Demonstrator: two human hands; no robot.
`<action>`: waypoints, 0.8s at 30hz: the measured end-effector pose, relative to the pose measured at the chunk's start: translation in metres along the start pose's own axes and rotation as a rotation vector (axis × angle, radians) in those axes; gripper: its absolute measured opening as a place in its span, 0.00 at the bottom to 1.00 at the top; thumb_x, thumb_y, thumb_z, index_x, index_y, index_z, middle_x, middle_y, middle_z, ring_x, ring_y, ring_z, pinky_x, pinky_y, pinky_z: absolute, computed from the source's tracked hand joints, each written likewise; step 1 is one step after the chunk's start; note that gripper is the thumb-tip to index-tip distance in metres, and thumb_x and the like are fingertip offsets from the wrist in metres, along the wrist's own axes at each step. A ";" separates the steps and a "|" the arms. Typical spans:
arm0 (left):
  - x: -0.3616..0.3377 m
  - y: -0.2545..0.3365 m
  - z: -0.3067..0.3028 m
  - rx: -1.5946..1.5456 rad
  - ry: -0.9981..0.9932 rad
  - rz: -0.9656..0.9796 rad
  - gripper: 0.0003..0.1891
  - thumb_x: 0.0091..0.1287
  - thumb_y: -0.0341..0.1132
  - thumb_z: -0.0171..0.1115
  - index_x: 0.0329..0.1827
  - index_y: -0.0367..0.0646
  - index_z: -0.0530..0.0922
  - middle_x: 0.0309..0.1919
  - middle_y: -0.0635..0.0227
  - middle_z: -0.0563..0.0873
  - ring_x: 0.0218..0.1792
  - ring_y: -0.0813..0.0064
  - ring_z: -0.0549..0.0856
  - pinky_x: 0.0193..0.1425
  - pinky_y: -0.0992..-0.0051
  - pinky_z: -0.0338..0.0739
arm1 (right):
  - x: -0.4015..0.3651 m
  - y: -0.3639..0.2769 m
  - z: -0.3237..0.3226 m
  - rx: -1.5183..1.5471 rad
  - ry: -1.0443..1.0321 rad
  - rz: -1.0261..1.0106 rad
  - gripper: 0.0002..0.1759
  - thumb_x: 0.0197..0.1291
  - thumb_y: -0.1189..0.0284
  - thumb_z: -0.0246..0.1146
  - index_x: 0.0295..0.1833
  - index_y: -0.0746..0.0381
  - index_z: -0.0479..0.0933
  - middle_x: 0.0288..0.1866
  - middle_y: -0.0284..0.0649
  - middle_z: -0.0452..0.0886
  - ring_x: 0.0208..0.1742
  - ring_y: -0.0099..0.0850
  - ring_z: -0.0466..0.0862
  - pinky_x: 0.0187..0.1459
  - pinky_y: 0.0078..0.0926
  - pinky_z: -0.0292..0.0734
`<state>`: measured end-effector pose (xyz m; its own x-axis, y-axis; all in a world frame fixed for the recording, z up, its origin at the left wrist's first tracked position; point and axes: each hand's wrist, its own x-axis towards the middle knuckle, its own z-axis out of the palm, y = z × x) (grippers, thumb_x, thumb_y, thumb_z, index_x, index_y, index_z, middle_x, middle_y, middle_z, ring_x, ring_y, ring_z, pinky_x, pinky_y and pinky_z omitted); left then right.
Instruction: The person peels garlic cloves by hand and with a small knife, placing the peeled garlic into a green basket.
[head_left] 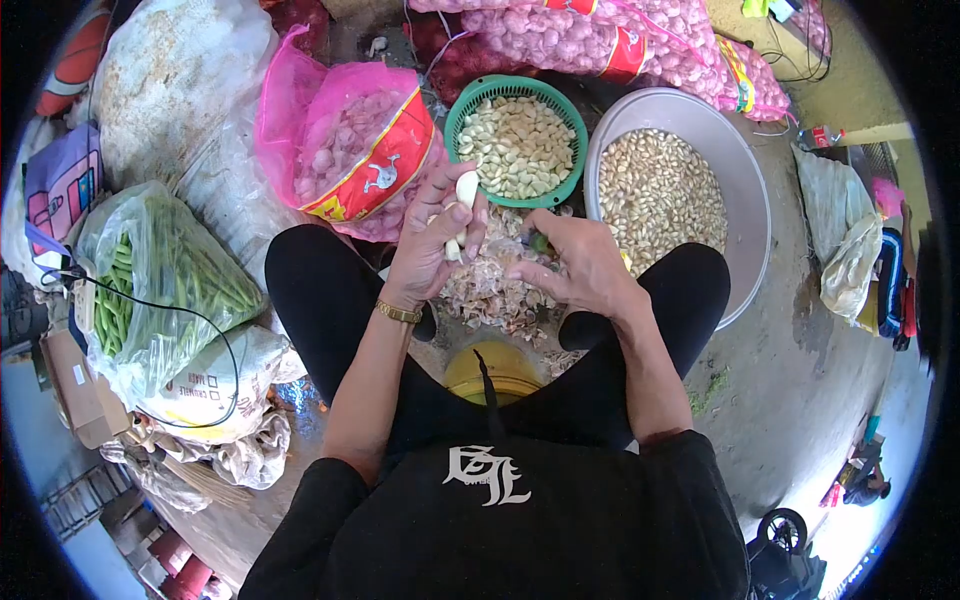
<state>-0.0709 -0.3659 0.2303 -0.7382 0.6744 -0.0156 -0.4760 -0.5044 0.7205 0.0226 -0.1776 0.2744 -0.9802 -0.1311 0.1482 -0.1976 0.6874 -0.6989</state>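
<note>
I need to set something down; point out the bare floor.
Free: the floor right of the grey basin and right knee, short of the plastic sheet. Crowded: ahead, with garlic peels and the green basket; left, with the pink net bag and bag of green pods.

Grey floor point(770, 390) spreads round me, a dark stain point(815, 300) on it to my right; a yellowish wall point(870, 75) stands ahead on that side, and bright light point(845, 540) shows behind me
</note>
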 end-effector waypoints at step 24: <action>-0.002 -0.003 0.000 -0.133 0.129 -0.062 0.15 0.75 0.39 0.55 0.58 0.40 0.73 0.41 0.62 0.83 0.22 0.84 0.77 0.19 0.86 0.67 | 0.006 0.009 0.018 0.244 0.196 0.245 0.11 0.55 0.71 0.70 0.41 0.65 0.81 0.34 0.47 0.84 0.35 0.38 0.84 0.39 0.32 0.77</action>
<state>-0.0682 -0.3661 0.2285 -0.7565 0.6362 -0.1514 -0.5751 -0.5369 0.6172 0.0147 -0.1850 0.2559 -0.9827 0.1711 0.0704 0.0224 0.4881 -0.8725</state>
